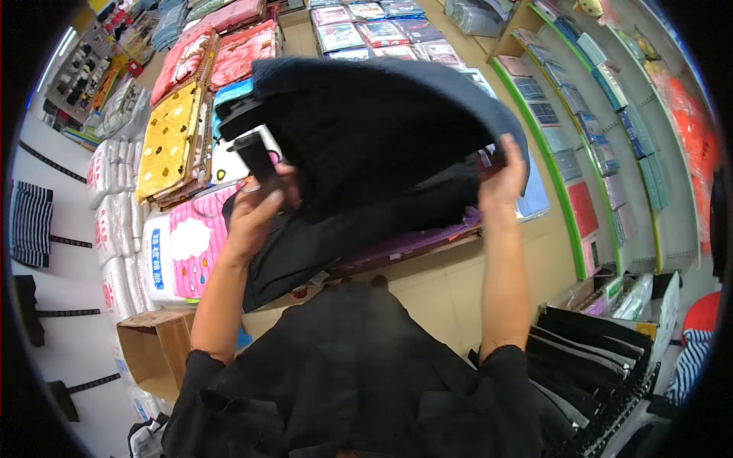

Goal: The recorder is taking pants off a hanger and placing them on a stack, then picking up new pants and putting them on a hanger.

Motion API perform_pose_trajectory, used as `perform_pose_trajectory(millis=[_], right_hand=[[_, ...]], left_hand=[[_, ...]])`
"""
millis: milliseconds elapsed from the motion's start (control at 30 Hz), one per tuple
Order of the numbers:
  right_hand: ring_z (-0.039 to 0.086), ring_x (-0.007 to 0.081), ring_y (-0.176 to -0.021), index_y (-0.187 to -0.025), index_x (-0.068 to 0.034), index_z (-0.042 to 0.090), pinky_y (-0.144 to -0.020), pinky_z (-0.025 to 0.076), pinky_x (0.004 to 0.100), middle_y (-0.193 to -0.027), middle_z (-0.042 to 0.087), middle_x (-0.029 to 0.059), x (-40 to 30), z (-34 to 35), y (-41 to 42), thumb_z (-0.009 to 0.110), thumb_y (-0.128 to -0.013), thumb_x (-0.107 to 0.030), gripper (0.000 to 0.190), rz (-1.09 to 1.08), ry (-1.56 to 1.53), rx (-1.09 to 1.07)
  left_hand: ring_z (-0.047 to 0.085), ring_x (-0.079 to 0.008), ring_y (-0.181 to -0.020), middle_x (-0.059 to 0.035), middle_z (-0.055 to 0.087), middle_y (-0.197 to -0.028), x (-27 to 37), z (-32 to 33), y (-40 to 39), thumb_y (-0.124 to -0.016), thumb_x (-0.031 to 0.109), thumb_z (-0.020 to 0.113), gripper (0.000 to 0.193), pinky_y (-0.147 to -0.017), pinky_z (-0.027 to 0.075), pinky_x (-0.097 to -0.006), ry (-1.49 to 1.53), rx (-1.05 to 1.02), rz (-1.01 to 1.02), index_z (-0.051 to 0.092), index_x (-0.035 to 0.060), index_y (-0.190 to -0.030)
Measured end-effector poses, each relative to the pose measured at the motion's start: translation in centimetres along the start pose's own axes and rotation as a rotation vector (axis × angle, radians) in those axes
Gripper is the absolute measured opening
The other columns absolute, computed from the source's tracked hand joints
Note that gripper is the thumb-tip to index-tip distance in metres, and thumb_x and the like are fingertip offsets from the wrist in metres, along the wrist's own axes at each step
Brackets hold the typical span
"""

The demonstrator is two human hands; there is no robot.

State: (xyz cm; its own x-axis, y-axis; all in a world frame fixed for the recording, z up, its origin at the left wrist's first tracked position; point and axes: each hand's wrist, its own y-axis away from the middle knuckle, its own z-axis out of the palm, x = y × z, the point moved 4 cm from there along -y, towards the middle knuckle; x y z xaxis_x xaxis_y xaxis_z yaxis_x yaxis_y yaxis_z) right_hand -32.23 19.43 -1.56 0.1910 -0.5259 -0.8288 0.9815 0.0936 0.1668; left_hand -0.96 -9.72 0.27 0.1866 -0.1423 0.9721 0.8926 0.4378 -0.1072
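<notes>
A large black cloth garment (366,149) with a dark blue-grey layer (412,71) along its far edge is spread in the air between my two hands, over stacks of folded textiles. My left hand (260,209) grips the garment's left side, where a dark flat strip or band stands up by the fingers; blur hides what exactly it is. My right hand (503,180) is at the garment's right edge, fingers upward, with the cloth between thumb and fingers. A small label shows beside the right fingertips. The near part of the garment hangs down to the left, below my left hand.
Yellow folded blankets (169,137) and a pink striped packed quilt (194,246) lie at the left, above an open cardboard box (157,349). Packaged bedding (378,31) lies beyond. Green-edged shelves (552,160) stand at the right, with a rack of black garments (590,360) at lower right.
</notes>
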Motion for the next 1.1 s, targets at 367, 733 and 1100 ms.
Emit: perform_pose_trajectory(millis=[367,733,1100], right_hand=[[0.06,0.0222,-0.083,-0.123,0.001,0.055,-0.07,0.059,0.0366,-0.117,0.058,0.0146,31.5,-5.2,1.7,0.07,-0.092,-0.035,0.05,0.849,0.32,-0.078],[0.069,0.0383,-0.108,-0.154,-0.01,0.029,-0.084,0.054,0.0437,-0.146,0.049,0.0297,26.4,-7.0,3.5,0.044,-0.1,-0.062,0.076,0.726,0.598,-0.211],[0.073,0.0282,-0.094,-0.123,0.001,0.056,-0.071,0.05,0.0326,-0.116,0.071,0.019,26.3,-7.3,10.2,0.042,-0.106,-0.046,0.052,0.604,0.686,-0.21]], left_hand=[[0.058,-0.0102,-0.083,0.0002,0.063,-0.092,-7.5,-7.5,5.3,-0.103,0.021,0.062,0.031,-0.078,0.046,-0.0254,-0.213,0.557,-0.41,0.063,0.0047,-0.129],[0.06,-0.0098,-0.073,0.001,0.06,-0.087,-8.9,-15.1,4.4,-0.104,0.025,0.061,0.027,-0.064,0.054,-0.0265,0.203,0.586,-0.525,0.063,0.0092,-0.126],[0.058,-0.0077,-0.066,0.0041,0.062,-0.083,-14.7,-28.4,9.4,-0.102,0.03,0.064,0.023,-0.057,0.051,-0.0254,0.526,0.569,-0.651,0.064,0.0131,-0.118]])
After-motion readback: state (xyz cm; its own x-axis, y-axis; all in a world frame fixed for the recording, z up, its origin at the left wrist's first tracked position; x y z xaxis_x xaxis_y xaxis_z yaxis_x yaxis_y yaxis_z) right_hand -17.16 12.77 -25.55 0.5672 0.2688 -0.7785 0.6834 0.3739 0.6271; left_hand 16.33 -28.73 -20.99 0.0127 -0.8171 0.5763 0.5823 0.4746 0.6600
